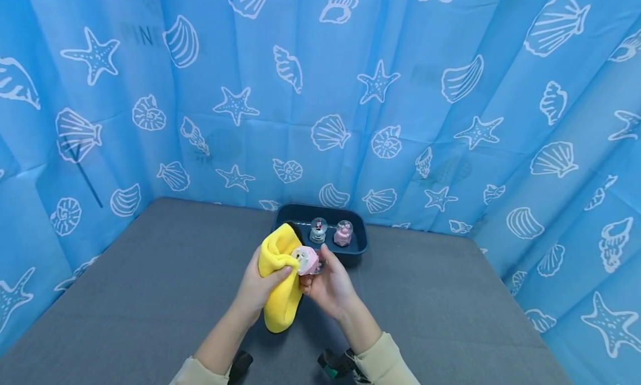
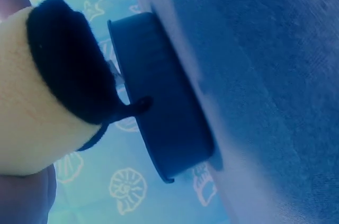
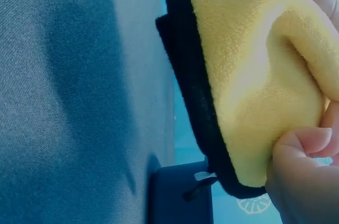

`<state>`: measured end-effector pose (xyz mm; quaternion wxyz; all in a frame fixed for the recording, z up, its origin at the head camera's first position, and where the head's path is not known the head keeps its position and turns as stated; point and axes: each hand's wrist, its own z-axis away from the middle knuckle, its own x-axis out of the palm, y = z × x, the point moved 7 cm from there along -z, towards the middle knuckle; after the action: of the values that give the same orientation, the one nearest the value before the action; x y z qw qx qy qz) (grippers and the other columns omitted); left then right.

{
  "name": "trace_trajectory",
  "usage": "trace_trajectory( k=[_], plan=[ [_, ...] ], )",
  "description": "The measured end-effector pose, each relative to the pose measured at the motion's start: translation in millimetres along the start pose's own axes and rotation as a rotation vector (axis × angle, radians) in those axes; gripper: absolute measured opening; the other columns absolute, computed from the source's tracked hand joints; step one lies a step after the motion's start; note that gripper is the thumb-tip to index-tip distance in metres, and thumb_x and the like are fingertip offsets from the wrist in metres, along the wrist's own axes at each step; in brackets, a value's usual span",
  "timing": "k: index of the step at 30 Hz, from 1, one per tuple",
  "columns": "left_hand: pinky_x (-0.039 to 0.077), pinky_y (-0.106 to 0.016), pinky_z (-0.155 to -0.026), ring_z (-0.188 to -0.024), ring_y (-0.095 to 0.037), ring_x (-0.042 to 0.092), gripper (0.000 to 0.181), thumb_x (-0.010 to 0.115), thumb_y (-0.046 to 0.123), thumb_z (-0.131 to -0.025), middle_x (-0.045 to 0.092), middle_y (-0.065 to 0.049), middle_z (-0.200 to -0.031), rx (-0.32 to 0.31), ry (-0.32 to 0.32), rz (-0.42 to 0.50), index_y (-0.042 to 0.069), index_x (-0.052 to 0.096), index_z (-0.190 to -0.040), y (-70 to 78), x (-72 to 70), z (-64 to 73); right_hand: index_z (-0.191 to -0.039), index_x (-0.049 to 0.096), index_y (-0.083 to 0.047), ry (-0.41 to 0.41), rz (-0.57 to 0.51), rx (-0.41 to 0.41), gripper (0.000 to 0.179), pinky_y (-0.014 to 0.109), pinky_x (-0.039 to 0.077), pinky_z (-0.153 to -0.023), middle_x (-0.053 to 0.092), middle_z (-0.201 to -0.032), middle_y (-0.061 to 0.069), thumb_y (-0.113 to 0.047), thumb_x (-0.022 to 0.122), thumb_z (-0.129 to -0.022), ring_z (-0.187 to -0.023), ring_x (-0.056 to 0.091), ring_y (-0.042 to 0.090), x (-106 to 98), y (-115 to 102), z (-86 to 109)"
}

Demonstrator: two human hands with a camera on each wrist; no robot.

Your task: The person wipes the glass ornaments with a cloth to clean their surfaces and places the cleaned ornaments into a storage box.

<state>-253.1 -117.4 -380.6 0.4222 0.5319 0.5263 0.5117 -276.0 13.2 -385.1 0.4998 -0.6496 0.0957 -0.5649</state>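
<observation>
My left hand (image 1: 257, 290) grips a folded yellow cloth (image 1: 281, 308) with a black border, thumb on its near face. In my right hand (image 1: 333, 289) is a small snow globe with a pink base (image 1: 307, 260), pinched between thumb and fingers and lying on its side. Its pale underside faces the cloth, which meets it. Both are held up in front of a dark blue tray (image 1: 359, 237). The right wrist view shows the cloth (image 3: 243, 60) closely and hides the globe; in the left wrist view the cloth's black border (image 2: 63, 60) faces the camera.
Inside the tray stand a white-based snow globe (image 1: 317, 231) and a pink-based snow globe (image 1: 343, 233). The tray rests at the back of the grey table (image 1: 165, 296). A blue curtain (image 1: 300, 95) printed with shells and starfish hangs behind and at the sides.
</observation>
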Motion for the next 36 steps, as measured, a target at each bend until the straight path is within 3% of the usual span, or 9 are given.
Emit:
trace_trajectory(
  k=[4, 7, 12, 15, 20, 23, 27, 30, 36],
  plan=[
    [0.047, -0.033, -0.083, -0.099, -0.026, 0.052, 0.057, 0.066, 0.010, -0.091, 0.049, -0.015, -0.116, -0.049, 0.027, 0.049, 0.002, 0.034, -0.138, -3.9, -5.4, -1.7, -0.127, 0.035, -0.011, 0.000, 0.012, 0.011, 0.042, 0.024, 0.032, -0.072, 0.045, -0.102, 0.004, -0.046, 0.029, -0.105, -0.084, 0.040, 0.014, 0, -1, -2.3],
    [0.049, -0.031, -0.083, -0.096, -0.022, 0.056, 0.051, 0.065, 0.013, -0.093, 0.051, -0.012, -0.112, -0.098, 0.056, 0.142, 0.002, 0.036, -0.133, -8.1, -12.4, -3.9, -0.125, 0.038, -0.009, 0.005, 0.057, 0.004, 0.036, 0.023, 0.034, -0.072, 0.048, -0.104, 0.004, -0.039, 0.029, -0.106, -0.086, 0.043, 0.014, 0, -5, -5.2],
    [0.051, -0.028, -0.080, -0.089, -0.014, 0.062, 0.042, 0.064, 0.018, -0.094, 0.056, -0.004, -0.101, -0.155, 0.111, 0.306, 0.001, 0.040, -0.124, -12.3, -27.7, -6.3, -0.110, 0.043, -0.007, 0.037, 0.223, -0.056, 0.018, 0.021, 0.042, -0.066, 0.053, -0.092, 0.002, -0.023, 0.035, -0.105, -0.076, 0.048, 0.013, -3, -18, -13.6],
    [0.052, -0.027, -0.079, -0.086, -0.013, 0.062, 0.037, 0.063, 0.019, -0.095, 0.057, -0.001, -0.097, -0.170, 0.125, 0.365, 0.003, 0.042, -0.120, -13.9, -35.4, -7.6, -0.112, 0.044, -0.005, 0.106, 0.329, -0.100, 0.016, 0.021, 0.041, -0.064, 0.055, -0.086, 0.001, -0.016, 0.046, -0.101, -0.070, 0.048, 0.012, -8, -25, -19.3],
    [0.051, -0.026, -0.078, -0.084, -0.011, 0.062, 0.031, 0.061, 0.021, -0.095, 0.057, 0.002, -0.094, -0.191, 0.145, 0.414, 0.007, 0.043, -0.117, -16.0, -48.2, -10.7, -0.137, 0.044, -0.001, 0.241, 0.496, -0.118, 0.045, 0.025, 0.042, -0.069, 0.060, -0.102, 0.007, -0.015, 0.059, -0.096, -0.080, 0.051, 0.016, -18, -38, -31.1],
    [0.051, -0.025, -0.079, -0.084, -0.010, 0.061, 0.032, 0.061, 0.023, -0.096, 0.057, 0.003, -0.093, -0.209, 0.151, 0.427, 0.009, 0.042, -0.117, -16.9, -55.0, -12.3, -0.142, 0.046, -0.007, 0.298, 0.578, -0.114, 0.048, 0.036, 0.045, -0.080, 0.056, -0.123, 0.014, -0.014, 0.060, -0.097, -0.095, 0.053, 0.022, -21, -45, -39.9],
    [0.051, -0.024, -0.081, -0.085, -0.008, 0.062, 0.035, 0.062, 0.026, -0.096, 0.057, 0.005, -0.094, -0.232, 0.155, 0.444, 0.010, 0.041, -0.119, -18.9, -62.8, -13.2, -0.145, 0.044, -0.010, 0.345, 0.640, -0.113, 0.053, 0.050, 0.040, -0.097, 0.045, -0.141, 0.017, -0.014, 0.062, -0.096, -0.116, 0.048, 0.029, -22, -54, -53.7],
    [0.050, -0.023, -0.082, -0.086, -0.007, 0.062, 0.036, 0.062, 0.028, -0.096, 0.058, 0.006, -0.094, -0.254, 0.163, 0.465, 0.011, 0.042, -0.119, -21.5, -68.0, -14.1, -0.143, 0.043, -0.005, 0.387, 0.684, -0.116, 0.056, 0.049, 0.041, -0.098, 0.049, -0.138, 0.017, -0.015, 0.067, -0.093, -0.118, 0.049, 0.030, -24, -59, -64.7],
    [0.051, -0.022, -0.080, -0.082, -0.006, 0.064, 0.027, 0.062, 0.030, -0.096, 0.062, 0.007, -0.089, -0.306, 0.168, 0.497, 0.013, 0.048, -0.111, -29.2, -74.5, -18.1, -0.131, 0.050, -0.002, 0.459, 0.735, -0.141, 0.048, 0.039, 0.049, -0.090, 0.061, -0.116, 0.014, -0.012, 0.072, -0.089, -0.102, 0.056, 0.025, -33, -63, -87.8]
  ],
)
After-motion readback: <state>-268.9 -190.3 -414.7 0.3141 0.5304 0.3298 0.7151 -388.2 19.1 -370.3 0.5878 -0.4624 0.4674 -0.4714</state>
